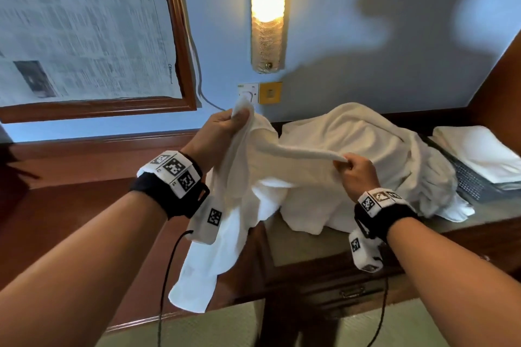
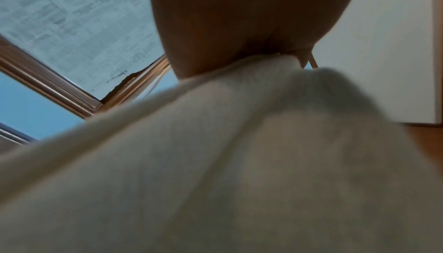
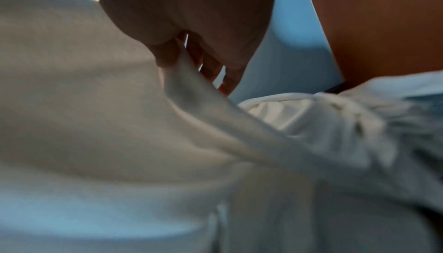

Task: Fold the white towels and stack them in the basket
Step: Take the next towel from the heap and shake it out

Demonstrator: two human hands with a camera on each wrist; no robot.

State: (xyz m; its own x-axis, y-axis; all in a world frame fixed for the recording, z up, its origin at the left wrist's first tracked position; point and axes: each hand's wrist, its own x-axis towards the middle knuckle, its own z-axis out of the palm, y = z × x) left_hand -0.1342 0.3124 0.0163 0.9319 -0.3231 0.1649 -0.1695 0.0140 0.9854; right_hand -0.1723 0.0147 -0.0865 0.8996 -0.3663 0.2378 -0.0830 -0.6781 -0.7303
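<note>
Your left hand (image 1: pixel 225 124) and right hand (image 1: pixel 358 169) both pinch the towel (image 1: pixel 225 205) mid-frame, its tail hanging lower left. Careful: that loose tail could drag on the pile (image 1: pixel 366 155) and mess up your fold.

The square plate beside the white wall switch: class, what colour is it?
Yellow; the square plate shows best in the head view.

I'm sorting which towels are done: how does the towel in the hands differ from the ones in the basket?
The held towel is unfolded and hangs loose in the air; the basket towels are folded flat and stacked. The left hand and right hand grip the held towel along its top edge; nothing touches the basket towels in the dark basket. Both are white.
</note>
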